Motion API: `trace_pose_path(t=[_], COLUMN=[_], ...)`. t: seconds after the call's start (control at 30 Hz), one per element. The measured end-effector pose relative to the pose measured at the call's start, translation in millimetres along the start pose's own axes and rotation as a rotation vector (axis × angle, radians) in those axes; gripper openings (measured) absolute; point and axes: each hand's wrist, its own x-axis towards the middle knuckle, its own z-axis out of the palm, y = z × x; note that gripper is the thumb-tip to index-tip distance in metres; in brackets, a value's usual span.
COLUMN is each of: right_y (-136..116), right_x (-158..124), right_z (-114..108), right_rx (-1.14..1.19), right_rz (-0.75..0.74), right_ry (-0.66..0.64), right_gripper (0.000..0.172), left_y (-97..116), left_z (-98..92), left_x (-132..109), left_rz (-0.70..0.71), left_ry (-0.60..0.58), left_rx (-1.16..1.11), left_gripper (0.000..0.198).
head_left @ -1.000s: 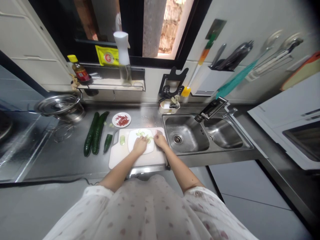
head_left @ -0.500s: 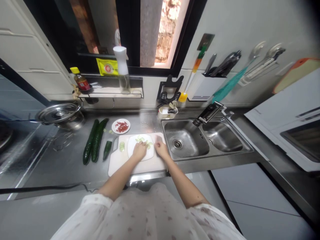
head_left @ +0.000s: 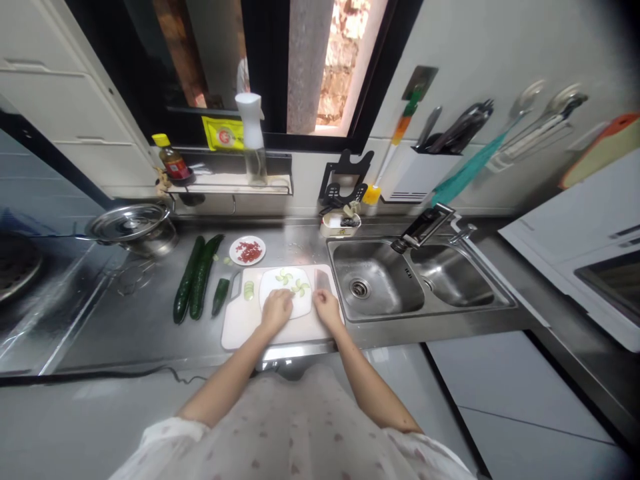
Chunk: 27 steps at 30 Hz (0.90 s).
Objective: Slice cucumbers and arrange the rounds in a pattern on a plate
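My left hand (head_left: 277, 311) rests over the lower left of a white plate (head_left: 301, 311), fingers curled together; whatever is in them is hidden. Fanned cucumber slices (head_left: 301, 288) lie on the plate in flower-like groups. At the plate's right edge, my right hand (head_left: 327, 309) is closed with fingertips pinched, and I cannot make out what they hold. Just beyond it a knife blade (head_left: 322, 279) lies on the white cutting board (head_left: 240, 329) beneath the plate. A short stack of cucumber slices (head_left: 249, 291) sits on the board left of the plate.
Left of the board lie a cut cucumber piece (head_left: 220, 297) and two whole cucumbers (head_left: 201, 280). A small dish (head_left: 248, 251) holds red bits behind the board. A lidded pot (head_left: 133, 230) stands at far left; a double sink (head_left: 377, 280) is at right.
Both hands have drawn back slightly toward me, the left one also off the plate's middle, uncovering more of the cucumber slices. The whole view has shifted a little.
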Motion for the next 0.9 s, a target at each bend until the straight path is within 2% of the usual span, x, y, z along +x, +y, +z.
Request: trace_pose_path(t=[0.1, 0.23, 0.33, 0.43, 0.7, 0.9], right_y=[1, 8, 12, 10, -1, 1], right_x=[-11, -21, -24, -25, -32, -35], right_z=[-1, -4, -6, -8, -10, -12], right_rx=[0.031, 0.074, 0.082, 0.080, 0.093, 0.095], right_rz=[-0.019, -0.052, -0.050, -0.045, -0.063, -0.068], right_ry=[0.002, 0.020, 0.036, 0.040, 0.007, 0.004], right_gripper=[0.025, 0.028, 0.029, 0.030, 0.033, 0.032], left_y=[-14, -50, -77, -93, -93, -91], left_z=[-4.6, -15.1, -25.8, -35.5, -39.2, -36.4], left_x=[-21, -41, -45, -40, -19, -11], left_rz=[-0.056, -0.235, -0.377, -0.476, -0.602, -0.642], left_ry=[0.079, 0.233, 0.298, 0.305, 0.178, 0.157], left_rx=[-0.081, -0.119, -0.095, -0.038, 0.121, 0.150], left_gripper=[0.033, 0.031, 0.033, 0.031, 0.031, 0.030])
